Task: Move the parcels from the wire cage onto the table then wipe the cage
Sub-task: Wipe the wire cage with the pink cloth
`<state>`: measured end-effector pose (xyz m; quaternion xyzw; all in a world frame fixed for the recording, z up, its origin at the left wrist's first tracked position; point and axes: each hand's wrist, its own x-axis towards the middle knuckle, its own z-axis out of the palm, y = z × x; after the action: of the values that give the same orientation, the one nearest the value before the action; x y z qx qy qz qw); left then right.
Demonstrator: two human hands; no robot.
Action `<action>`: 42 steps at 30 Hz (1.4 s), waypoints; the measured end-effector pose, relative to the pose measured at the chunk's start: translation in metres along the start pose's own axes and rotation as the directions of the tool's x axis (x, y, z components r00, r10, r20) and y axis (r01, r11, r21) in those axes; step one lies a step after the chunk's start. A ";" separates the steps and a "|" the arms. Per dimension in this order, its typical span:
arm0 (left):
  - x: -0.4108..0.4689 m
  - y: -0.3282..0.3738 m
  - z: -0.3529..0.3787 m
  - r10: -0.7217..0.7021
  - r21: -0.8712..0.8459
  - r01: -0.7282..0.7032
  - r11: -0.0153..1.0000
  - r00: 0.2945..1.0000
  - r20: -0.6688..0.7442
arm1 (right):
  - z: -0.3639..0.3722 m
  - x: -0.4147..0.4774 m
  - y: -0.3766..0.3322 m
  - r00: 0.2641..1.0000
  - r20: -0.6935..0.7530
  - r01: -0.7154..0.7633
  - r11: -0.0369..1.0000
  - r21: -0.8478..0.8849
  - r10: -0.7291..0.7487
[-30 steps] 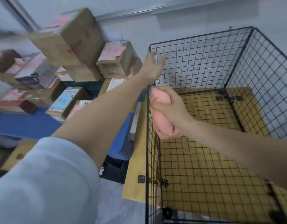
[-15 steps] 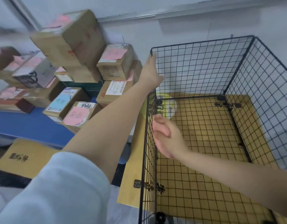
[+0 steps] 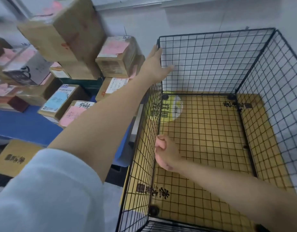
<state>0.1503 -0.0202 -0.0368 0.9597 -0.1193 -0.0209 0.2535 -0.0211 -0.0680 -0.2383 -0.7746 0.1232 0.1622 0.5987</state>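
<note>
The black wire cage (image 3: 216, 61) stands open-topped at the right, with no parcels inside. My left hand (image 3: 154, 64) grips the cage's far left top corner. My right hand (image 3: 166, 153) is inside the cage, low against the left wire wall, closed on a pink cloth (image 3: 160, 142) of which only a small part shows. Several cardboard parcels (image 3: 119, 57) with pink and white labels are stacked on the blue table (image 3: 22, 124) at the left.
Yellow cardboard (image 3: 208, 134) with black characters lies under the cage floor. Another flat yellow box (image 3: 15, 156) sits low at the left, below the table. A white wall runs behind the cage and the parcels.
My right hand with the pink cloth has moved down the cage's left wall, from near the top rim to near the floor. My left hand has stayed on the corner.
</note>
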 end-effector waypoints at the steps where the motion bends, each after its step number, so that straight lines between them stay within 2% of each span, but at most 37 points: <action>1: -0.006 0.000 -0.001 -0.003 -0.007 0.003 1.000 0.999 0.034 | -0.001 -0.001 -0.003 1.000 0.001 -0.018 0.999 0.026 0.018; 6: -0.042 -0.001 -0.004 0.012 -0.052 -0.007 0.999 0.995 0.103 | -0.011 -0.019 -0.042 0.993 -0.065 0.101 0.995 0.020 -0.100; 9: -0.064 -0.004 -0.006 0.005 -0.059 0.002 0.998 0.993 0.121 | -0.013 -0.041 -0.069 0.985 -0.096 0.153 0.982 0.113 -0.142; 12: -0.082 -0.007 -0.008 0.014 -0.165 0.009 0.986 0.990 0.137 | -0.016 -0.063 -0.094 0.968 -0.128 0.238 0.946 0.219 -0.214; 16: -0.102 -0.010 -0.009 0.024 -0.240 0.013 0.971 0.988 0.150 | -0.021 -0.085 -0.122 0.947 -0.149 0.318 0.906 0.279 -0.286; 20: -0.119 -0.009 -0.010 0.006 -0.297 0.040 0.954 0.988 0.153 | -0.022 -0.094 -0.130 0.931 -0.130 0.363 0.900 0.240 -0.341; 23: -0.132 -0.010 -0.012 0.001 -0.254 0.041 0.966 0.987 0.160 | -0.020 -0.098 -0.123 0.923 -0.105 0.385 0.901 0.199 -0.371; 27: -0.152 -0.012 -0.007 0.011 -0.217 0.022 0.976 0.989 0.150 | -0.009 -0.102 -0.094 0.959 -0.006 0.281 0.952 0.123 -0.283; 31: -0.158 -0.008 -0.009 -0.003 -0.112 0.015 0.994 0.995 0.104 | -0.007 -0.092 -0.086 0.992 0.051 0.102 0.973 0.208 -0.115; 35: -0.156 -0.011 -0.006 -0.013 -0.096 0.023 0.995 0.995 0.100 | -0.007 -0.085 -0.070 0.995 0.079 0.045 0.967 0.251 -0.067; 37: -0.154 -0.011 -0.005 -0.015 -0.112 0.027 0.993 0.995 0.101 | -0.001 -0.085 -0.049 0.997 0.080 -0.009 0.982 0.189 -0.006; 39: -0.153 -0.011 -0.006 -0.012 -0.116 0.022 0.993 0.996 0.094 | 0.009 -0.084 -0.022 0.992 0.087 -0.097 0.994 0.057 0.092; 42: -0.150 -0.011 -0.006 -0.002 -0.088 0.010 0.996 0.996 0.091 | 0.023 -0.082 0.006 0.931 0.110 -0.344 0.938 -0.042 0.347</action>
<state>0.0078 0.0285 -0.0398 0.9459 -0.1267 -0.0705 0.2902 -0.1009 -0.0476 -0.2164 -0.7367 0.2207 0.3110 0.5585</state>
